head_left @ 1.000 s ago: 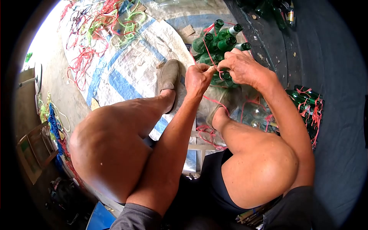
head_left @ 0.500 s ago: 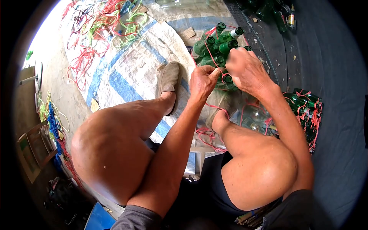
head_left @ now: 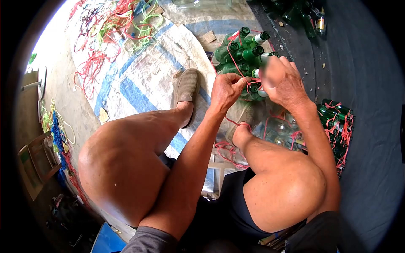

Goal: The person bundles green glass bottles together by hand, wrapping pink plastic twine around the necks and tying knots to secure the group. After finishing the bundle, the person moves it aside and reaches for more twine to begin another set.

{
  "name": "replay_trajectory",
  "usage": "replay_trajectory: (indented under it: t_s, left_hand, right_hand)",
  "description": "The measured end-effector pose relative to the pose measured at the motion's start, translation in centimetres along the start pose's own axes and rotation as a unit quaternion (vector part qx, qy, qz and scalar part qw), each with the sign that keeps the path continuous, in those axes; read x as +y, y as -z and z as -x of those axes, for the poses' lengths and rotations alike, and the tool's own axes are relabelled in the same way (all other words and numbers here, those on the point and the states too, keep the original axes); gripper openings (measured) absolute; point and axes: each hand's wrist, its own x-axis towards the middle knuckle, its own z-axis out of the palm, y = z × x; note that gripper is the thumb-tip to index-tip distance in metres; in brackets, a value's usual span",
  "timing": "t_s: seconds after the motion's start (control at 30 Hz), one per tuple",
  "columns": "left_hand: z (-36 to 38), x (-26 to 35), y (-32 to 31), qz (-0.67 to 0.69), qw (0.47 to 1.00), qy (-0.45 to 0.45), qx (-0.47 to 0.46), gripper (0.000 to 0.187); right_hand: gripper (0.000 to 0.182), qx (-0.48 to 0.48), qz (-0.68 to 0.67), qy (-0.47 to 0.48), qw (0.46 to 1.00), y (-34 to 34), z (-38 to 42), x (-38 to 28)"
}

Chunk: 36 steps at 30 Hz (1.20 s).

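Note:
Several green glass bottles (head_left: 252, 53) stand upright in a tight cluster between my feet, with pink string (head_left: 232, 51) running around and across their necks. My left hand (head_left: 227, 92) is at the near side of the cluster, thumb and forefinger pinched on the string. Just to its right, my right hand (head_left: 285, 84) is closed over the near bottles, and string stretches from the left fingertips toward it. Its fingertips are partly blurred. Between the hands, string crosses over the nearest bottle necks. A loose length of string hangs below my left hand toward my ankle.
Tangled red and green string (head_left: 122, 25) lies on the white-and-blue sheet (head_left: 139, 95) at upper left. To the right is another string-tied bundle of green bottles (head_left: 337, 122). Clear bottles (head_left: 278, 128) lie beside my right leg. More dark bottles (head_left: 306, 21) lie at upper right.
My right hand has moved right and slightly down, away from my left hand, drawing string between them. My left hand has shifted only slightly to the right.

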Motion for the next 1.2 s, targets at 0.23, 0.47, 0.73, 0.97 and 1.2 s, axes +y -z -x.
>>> replay_trajectory:
  t_s: [0.23,0.47,0.73,0.97,1.2]
  left_hand:
    - [0.2,0.1,-0.1,0.03,0.999,-0.015,-0.005,0.038]
    - [0.2,-0.1,-0.5,0.046,0.999,-0.008,-0.01,0.037]
    - [0.2,0.0,-0.8,0.057,0.998,-0.008,-0.011,0.036]
    - [0.2,-0.1,-1.0,0.069,0.998,-0.007,-0.009,0.035]
    - [0.1,0.3,-0.9,0.061,0.998,0.006,-0.013,0.034]
  right_hand:
    - [0.013,-0.007,-0.09,-0.07,0.993,0.2,0.6,1.4]
    - [0.012,-0.036,-0.15,-0.126,0.98,-0.2,1.1,2.8]
    - [0.011,-0.023,-0.141,-0.118,0.983,-0.8,0.9,3.5]
    - [0.013,-0.052,-0.122,-0.149,0.98,-0.9,-0.2,3.5]
    - [0.017,-0.089,-0.113,-0.19,0.971,-0.9,-1.4,3.5]
